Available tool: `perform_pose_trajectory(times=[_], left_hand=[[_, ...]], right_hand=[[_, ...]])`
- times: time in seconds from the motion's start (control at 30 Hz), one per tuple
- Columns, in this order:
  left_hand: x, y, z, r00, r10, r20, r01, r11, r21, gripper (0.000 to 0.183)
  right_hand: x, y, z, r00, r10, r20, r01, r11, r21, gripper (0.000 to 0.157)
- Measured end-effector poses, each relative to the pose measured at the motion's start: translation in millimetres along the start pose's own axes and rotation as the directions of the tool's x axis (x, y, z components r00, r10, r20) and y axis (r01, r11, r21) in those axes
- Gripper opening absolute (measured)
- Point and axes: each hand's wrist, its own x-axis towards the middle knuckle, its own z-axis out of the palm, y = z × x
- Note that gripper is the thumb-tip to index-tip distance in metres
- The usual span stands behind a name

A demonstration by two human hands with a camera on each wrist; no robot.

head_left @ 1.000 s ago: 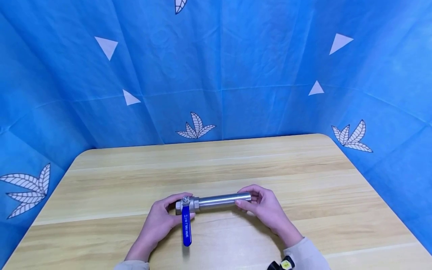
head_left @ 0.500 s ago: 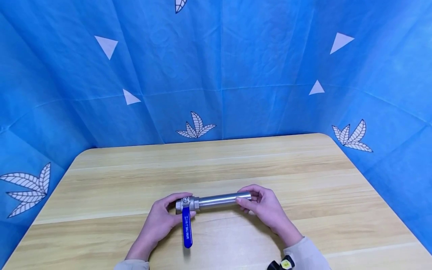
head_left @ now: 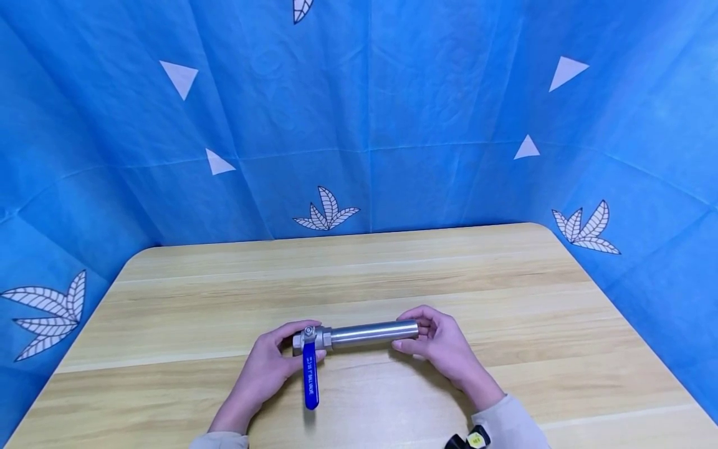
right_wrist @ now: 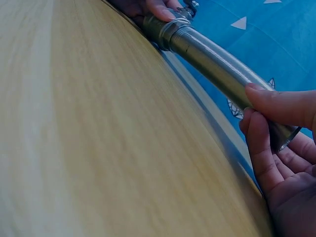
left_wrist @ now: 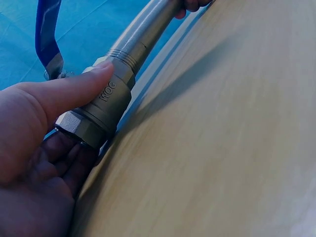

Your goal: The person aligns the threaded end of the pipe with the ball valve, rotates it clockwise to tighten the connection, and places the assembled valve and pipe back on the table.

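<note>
A steel ball valve with a blue lever handle is joined to a straight steel pipe. My left hand grips the valve body, thumb on the near side and fingers round the far side. Threads show where the pipe meets the valve. At the pipe's other end, my right hand holds the tube between thumb and fingers. The pipe's open end shows in the right wrist view. Valve and pipe are held just over the table, and the lever points toward me.
The wooden table stretches out to both sides and behind the hands. Blue cloth with white triangles and leaf prints hangs round its back and sides. A black strap piece with a yellow label sits by the right sleeve.
My right thumb has slid lower on the near side of the pipe end. The lever swung slightly toward me and back. The left hand has hardly moved.
</note>
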Motion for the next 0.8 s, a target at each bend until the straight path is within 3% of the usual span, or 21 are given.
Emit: perform_pose_trajectory(times=[0.23, 0.43, 0.8], left_hand=[[0.5, -0.6, 0.7, 1.0, 0.006, 0.0, -0.006, 1.0, -0.003, 0.052], [0.9, -1.2, 1.1, 0.999, 0.036, 0.001, -0.036, 0.999, -0.002, 0.051], [0.8, 0.2, 1.2, 1.0, 0.012, 0.005, -0.012, 1.0, 0.007, 0.048]], right_hand=[[-0.3, -1.1, 0.4, 0.999, 0.025, -0.019, -0.025, 1.0, -0.006, 0.046], [0.6, -1.8, 0.9, 1.0, 0.019, 0.01, -0.019, 1.0, 0.015, 0.046], [0.8, -1.3, 1.6, 0.999, 0.003, 0.042, -0.005, 0.999, 0.053, 0.043]])
